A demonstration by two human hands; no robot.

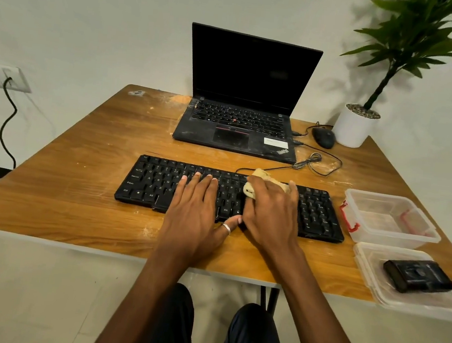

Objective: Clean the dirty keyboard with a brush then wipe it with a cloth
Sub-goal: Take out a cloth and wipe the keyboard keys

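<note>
Keyboard (pixel 144 181) at the wiping step: we pressed our left hand (pixel 195 210) flat on its keys while our right hand (pixel 270 213) clutched the cloth (pixel 261 174); its right end likely awaited.

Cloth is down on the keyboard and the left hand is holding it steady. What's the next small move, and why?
Probably draw the cloth rightward along the keyboard toward its number pad. The right hand grips the cloth just left of that section, which lies uncovered, while the left hand rests flat on the middle keys and steadies the board.
</note>
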